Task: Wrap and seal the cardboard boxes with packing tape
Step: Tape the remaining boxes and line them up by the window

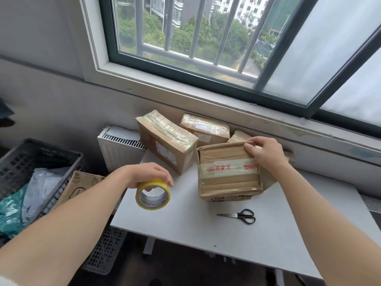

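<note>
Right hand grips the cardboard box by its far top edge; left of the box, left hand clasps the tape roll; scissors lie on the counter in front.

Bright, soft daylight through window ahead. Even, overcast tone; faint shadows under box and scissors on table. Mild sheen on tape of rear boxes. Strong wide-angle bending at edges: window frame curved. Sharp centre, slightly soft corners. Dim below table.
</note>
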`<action>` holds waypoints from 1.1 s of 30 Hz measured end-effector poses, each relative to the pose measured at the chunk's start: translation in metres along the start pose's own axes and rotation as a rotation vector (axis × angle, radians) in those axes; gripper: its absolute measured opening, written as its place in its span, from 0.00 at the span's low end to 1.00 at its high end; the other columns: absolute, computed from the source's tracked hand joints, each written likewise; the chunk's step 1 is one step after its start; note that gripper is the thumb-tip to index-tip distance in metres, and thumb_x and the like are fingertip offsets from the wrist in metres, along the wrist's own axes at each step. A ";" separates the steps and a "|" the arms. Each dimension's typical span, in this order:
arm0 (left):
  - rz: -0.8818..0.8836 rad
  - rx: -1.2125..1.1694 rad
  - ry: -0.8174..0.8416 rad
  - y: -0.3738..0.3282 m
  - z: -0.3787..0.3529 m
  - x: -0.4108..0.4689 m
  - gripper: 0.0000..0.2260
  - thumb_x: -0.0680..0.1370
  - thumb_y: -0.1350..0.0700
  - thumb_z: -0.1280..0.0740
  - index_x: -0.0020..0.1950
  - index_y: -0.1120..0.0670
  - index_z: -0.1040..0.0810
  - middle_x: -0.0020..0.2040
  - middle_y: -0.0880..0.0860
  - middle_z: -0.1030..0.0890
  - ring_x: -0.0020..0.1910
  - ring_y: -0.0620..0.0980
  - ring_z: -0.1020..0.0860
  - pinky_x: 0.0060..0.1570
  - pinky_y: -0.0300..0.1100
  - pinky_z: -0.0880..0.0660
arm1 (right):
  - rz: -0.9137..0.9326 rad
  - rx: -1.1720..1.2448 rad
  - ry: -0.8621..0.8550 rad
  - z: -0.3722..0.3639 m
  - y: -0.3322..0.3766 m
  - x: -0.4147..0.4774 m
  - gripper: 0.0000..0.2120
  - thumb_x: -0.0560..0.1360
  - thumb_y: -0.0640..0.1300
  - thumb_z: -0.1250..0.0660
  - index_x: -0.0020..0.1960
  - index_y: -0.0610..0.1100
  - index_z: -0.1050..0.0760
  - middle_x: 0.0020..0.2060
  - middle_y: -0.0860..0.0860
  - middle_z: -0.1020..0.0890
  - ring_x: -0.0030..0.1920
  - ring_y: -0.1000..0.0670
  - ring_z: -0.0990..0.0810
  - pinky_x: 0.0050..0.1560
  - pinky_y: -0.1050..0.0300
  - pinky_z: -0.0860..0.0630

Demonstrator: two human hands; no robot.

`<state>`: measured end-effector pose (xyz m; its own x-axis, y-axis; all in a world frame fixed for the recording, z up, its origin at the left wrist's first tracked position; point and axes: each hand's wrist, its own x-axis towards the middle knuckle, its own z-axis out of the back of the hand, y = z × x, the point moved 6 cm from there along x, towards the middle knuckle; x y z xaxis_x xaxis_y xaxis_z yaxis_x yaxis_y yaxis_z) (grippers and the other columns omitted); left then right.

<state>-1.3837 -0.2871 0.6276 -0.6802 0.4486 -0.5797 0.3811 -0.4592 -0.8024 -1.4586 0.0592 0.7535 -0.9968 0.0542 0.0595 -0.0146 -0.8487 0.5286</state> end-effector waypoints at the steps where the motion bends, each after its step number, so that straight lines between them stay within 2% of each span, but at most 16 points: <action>1: -0.006 -0.018 -0.001 -0.002 0.000 0.001 0.09 0.82 0.56 0.33 0.48 0.53 0.13 0.39 0.51 0.21 0.32 0.46 0.29 0.33 0.39 0.32 | -0.026 0.034 -0.028 0.004 -0.006 0.000 0.07 0.77 0.49 0.27 0.54 0.49 0.15 0.48 0.56 0.15 0.54 0.52 0.19 0.61 0.49 0.24; 3: -0.021 -0.060 0.004 -0.008 0.001 0.004 0.10 0.83 0.56 0.34 0.48 0.53 0.13 0.38 0.51 0.22 0.31 0.45 0.29 0.34 0.39 0.33 | -0.058 0.093 -0.039 0.001 -0.013 -0.005 0.05 0.77 0.48 0.27 0.52 0.49 0.15 0.47 0.55 0.15 0.52 0.51 0.18 0.59 0.49 0.23; 7: -0.043 -0.101 -0.012 -0.019 0.006 0.007 0.10 0.83 0.56 0.34 0.48 0.52 0.14 0.38 0.50 0.21 0.32 0.45 0.28 0.35 0.40 0.32 | -0.142 0.138 0.042 -0.033 -0.023 -0.020 0.02 0.79 0.44 0.29 0.50 0.47 0.17 0.43 0.54 0.16 0.48 0.50 0.17 0.56 0.50 0.21; 11: -0.025 -0.099 -0.036 -0.012 0.015 0.003 0.11 0.83 0.55 0.34 0.47 0.51 0.13 0.40 0.51 0.20 0.35 0.46 0.27 0.36 0.40 0.32 | -0.296 0.180 0.167 -0.064 -0.043 -0.034 0.05 0.80 0.45 0.30 0.51 0.43 0.19 0.41 0.49 0.14 0.39 0.50 0.14 0.50 0.49 0.15; 13: -0.028 -0.137 -0.037 -0.013 0.019 0.000 0.09 0.82 0.54 0.33 0.47 0.52 0.13 0.42 0.52 0.20 0.36 0.46 0.27 0.36 0.39 0.32 | -0.310 0.200 0.212 -0.066 -0.043 -0.037 0.05 0.80 0.46 0.30 0.51 0.43 0.20 0.41 0.48 0.14 0.39 0.49 0.13 0.46 0.51 0.15; 16: -0.087 -0.209 -0.024 -0.036 0.021 -0.009 0.07 0.75 0.51 0.30 0.47 0.52 0.13 0.43 0.52 0.18 0.38 0.47 0.22 0.36 0.40 0.28 | -0.222 0.016 0.212 -0.058 -0.032 -0.033 0.05 0.79 0.49 0.30 0.50 0.48 0.20 0.45 0.52 0.16 0.47 0.50 0.17 0.51 0.49 0.18; 18: -0.165 -0.263 -0.002 -0.061 0.020 -0.014 0.09 0.73 0.51 0.29 0.47 0.53 0.13 0.46 0.54 0.16 0.42 0.50 0.18 0.40 0.42 0.22 | -0.129 -0.011 0.128 -0.047 -0.013 -0.033 0.07 0.79 0.51 0.31 0.54 0.48 0.21 0.48 0.54 0.17 0.51 0.52 0.19 0.52 0.54 0.21; 19: -0.210 -0.296 0.012 -0.076 0.018 -0.017 0.10 0.72 0.50 0.27 0.48 0.54 0.14 0.47 0.56 0.16 0.42 0.51 0.18 0.39 0.42 0.22 | -0.076 0.054 0.086 -0.041 0.002 -0.035 0.08 0.80 0.51 0.32 0.55 0.48 0.21 0.48 0.54 0.18 0.50 0.54 0.19 0.49 0.58 0.23; 21: -0.299 -0.394 -0.013 -0.106 0.012 -0.017 0.11 0.73 0.50 0.24 0.49 0.55 0.15 0.42 0.54 0.18 0.36 0.48 0.21 0.32 0.38 0.24 | 0.064 0.253 0.054 -0.033 0.040 -0.044 0.08 0.82 0.52 0.33 0.55 0.48 0.21 0.47 0.55 0.17 0.49 0.56 0.19 0.45 0.65 0.25; 23: -0.360 -0.519 -0.156 -0.131 0.009 -0.009 0.07 0.78 0.51 0.27 0.50 0.53 0.16 0.38 0.50 0.21 0.32 0.46 0.25 0.27 0.36 0.29 | 0.214 0.402 0.011 -0.027 0.076 -0.056 0.09 0.81 0.53 0.33 0.55 0.48 0.22 0.47 0.54 0.17 0.49 0.57 0.18 0.46 0.68 0.24; 25: -0.372 -0.745 -0.287 -0.149 0.004 -0.001 0.05 0.81 0.52 0.31 0.51 0.52 0.17 0.41 0.51 0.20 0.33 0.48 0.22 0.30 0.39 0.24 | 0.306 0.462 -0.031 -0.026 0.098 -0.064 0.15 0.78 0.58 0.30 0.56 0.48 0.23 0.49 0.56 0.17 0.50 0.58 0.18 0.51 0.65 0.22; 27: -0.379 -0.984 -0.276 -0.164 -0.009 0.003 0.06 0.82 0.53 0.33 0.50 0.53 0.18 0.42 0.55 0.18 0.35 0.52 0.19 0.34 0.46 0.19 | 0.369 0.364 0.015 -0.037 0.112 -0.067 0.27 0.73 0.66 0.29 0.62 0.48 0.25 0.53 0.57 0.18 0.54 0.59 0.19 0.55 0.64 0.23; 29: -0.383 -1.081 -0.245 -0.176 -0.021 0.003 0.06 0.83 0.55 0.34 0.50 0.54 0.18 0.40 0.56 0.17 0.35 0.54 0.18 0.34 0.49 0.18 | 0.364 0.300 0.061 -0.049 0.116 -0.064 0.32 0.72 0.67 0.29 0.66 0.48 0.27 0.54 0.56 0.18 0.53 0.58 0.19 0.53 0.61 0.23; 31: -0.398 -1.058 -0.300 -0.184 -0.021 0.007 0.06 0.83 0.56 0.34 0.51 0.55 0.18 0.39 0.56 0.17 0.34 0.52 0.19 0.33 0.46 0.19 | 0.304 0.372 0.049 -0.048 0.112 -0.056 0.25 0.74 0.61 0.26 0.64 0.47 0.24 0.49 0.57 0.17 0.48 0.58 0.19 0.48 0.59 0.23; 33: -0.399 -0.938 -0.481 -0.180 -0.007 0.011 0.07 0.83 0.57 0.33 0.49 0.55 0.16 0.38 0.52 0.19 0.34 0.48 0.22 0.32 0.41 0.23 | 0.296 0.342 0.027 -0.040 0.109 -0.047 0.15 0.77 0.57 0.27 0.54 0.47 0.20 0.40 0.56 0.17 0.39 0.57 0.20 0.41 0.59 0.26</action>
<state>-1.4560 -0.1941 0.7647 -0.9520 -0.0004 -0.3061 0.2649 0.4997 -0.8247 -1.4166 -0.0565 0.7748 -0.9559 -0.1819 0.2308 0.2938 -0.6028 0.7419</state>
